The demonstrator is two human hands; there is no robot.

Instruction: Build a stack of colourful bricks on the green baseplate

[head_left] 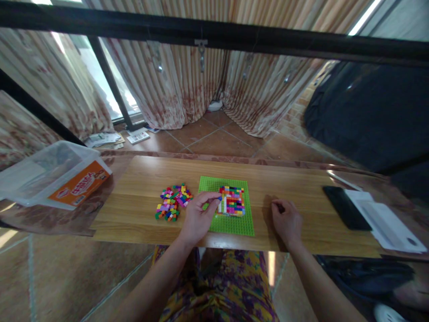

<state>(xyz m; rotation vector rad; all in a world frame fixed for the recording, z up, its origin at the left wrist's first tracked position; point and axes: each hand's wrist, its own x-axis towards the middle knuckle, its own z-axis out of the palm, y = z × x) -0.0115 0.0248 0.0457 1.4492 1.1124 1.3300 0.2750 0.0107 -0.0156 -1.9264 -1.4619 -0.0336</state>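
Observation:
Between the thumb and index finger of my left hand [200, 214] is a small blue building brick [220, 198]. That hand hovers at the left edge of a block of multicoloured bricks [235, 201], built up on a green baseplate [247, 227]. Whether the blue brick touches the others I cannot tell. My right hand [287, 222] rests on the table to the right of the baseplate, its fingers curled in; nothing shows in them. A loose pile of coloured bricks [170, 206] lies left of my left hand.
The wooden table [134, 188] spans the view in front of my lap. At its left stands a clear plastic bin [67, 156] with an orange label. A black phone-like slab [346, 208] and a white tray-like piece [392, 223] lie at the right end. A dark bar [214, 33] crosses above.

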